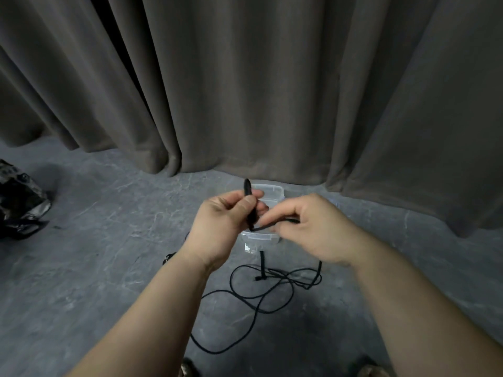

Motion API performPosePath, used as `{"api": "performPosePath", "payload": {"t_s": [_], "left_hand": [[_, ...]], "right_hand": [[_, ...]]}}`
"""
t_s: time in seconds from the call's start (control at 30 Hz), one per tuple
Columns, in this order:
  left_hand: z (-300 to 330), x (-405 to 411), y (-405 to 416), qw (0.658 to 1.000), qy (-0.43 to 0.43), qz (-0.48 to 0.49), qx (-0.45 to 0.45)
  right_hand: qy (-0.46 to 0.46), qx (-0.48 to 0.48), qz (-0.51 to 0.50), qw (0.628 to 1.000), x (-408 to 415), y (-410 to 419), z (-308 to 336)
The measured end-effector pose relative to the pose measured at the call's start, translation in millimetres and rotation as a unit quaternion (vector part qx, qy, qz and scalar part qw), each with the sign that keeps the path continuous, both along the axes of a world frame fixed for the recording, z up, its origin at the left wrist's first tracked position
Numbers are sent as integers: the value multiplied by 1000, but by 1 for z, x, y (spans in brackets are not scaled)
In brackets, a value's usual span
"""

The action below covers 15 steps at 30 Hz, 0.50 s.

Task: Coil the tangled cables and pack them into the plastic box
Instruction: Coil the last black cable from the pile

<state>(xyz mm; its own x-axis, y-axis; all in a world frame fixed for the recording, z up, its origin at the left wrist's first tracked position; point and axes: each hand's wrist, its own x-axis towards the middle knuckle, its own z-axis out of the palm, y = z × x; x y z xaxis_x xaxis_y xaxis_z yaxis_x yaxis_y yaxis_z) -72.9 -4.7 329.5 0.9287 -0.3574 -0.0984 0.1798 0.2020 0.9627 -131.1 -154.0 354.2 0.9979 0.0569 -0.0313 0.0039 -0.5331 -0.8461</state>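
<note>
Two bare hands meet in front of the person, raised above a grey floor (95, 268). The left hand (226, 221) has its fingers and thumb curled round a short bundle of black cable (250, 205), folded on itself and standing nearly upright, with its looped top poking out above the thumb. The right hand (313, 227) sits just beside the left, its fingertips pinching the same cable where it bends out of the bundle's lower end and runs sideways toward the right hand; the strand is blurred there, so the exact hold is hard to read.

Below both hands, the rest of the cable lies loose on the floor in several overlapping loops (261, 289), with one long strand curving down toward the person's feet and another rising up behind the right wrist. A short black strap (262, 263) hangs among the loops, just under the hands.

Directly behind the hands, partly hidden by them, sits a clear plastic box (269, 190) on the floor, its rim showing above the left thumb and its near wall below the knuckles. What lies inside it cannot be told.

Beyond the box, a heavy grey-brown curtain (245, 77) falls in folds to the floor. Well away on the left hand's side lies a dark crumpled bag (19, 197).
</note>
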Motion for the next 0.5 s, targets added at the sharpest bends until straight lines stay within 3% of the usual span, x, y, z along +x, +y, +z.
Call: {"api": "performPosePath", "payload": {"t_s": [0.1, 0.2, 0.37, 0.5], "left_hand": [[1, -7, -3, 997, -21, -69, 32], [4, -9, -3, 995, 6, -94, 10], [8, -12, -5, 988, 34, -148, -24], [10, -15, -6, 982, 38, -180, -31]], "right_hand": [[-38, 150, -20, 988, -1, -1, 4], [-67, 236, -60, 967, 1, -2, 2], [-130, 256, -133, 949, 5, -8, -1], [-173, 204, -161, 950, 6, -11, -6]]}}
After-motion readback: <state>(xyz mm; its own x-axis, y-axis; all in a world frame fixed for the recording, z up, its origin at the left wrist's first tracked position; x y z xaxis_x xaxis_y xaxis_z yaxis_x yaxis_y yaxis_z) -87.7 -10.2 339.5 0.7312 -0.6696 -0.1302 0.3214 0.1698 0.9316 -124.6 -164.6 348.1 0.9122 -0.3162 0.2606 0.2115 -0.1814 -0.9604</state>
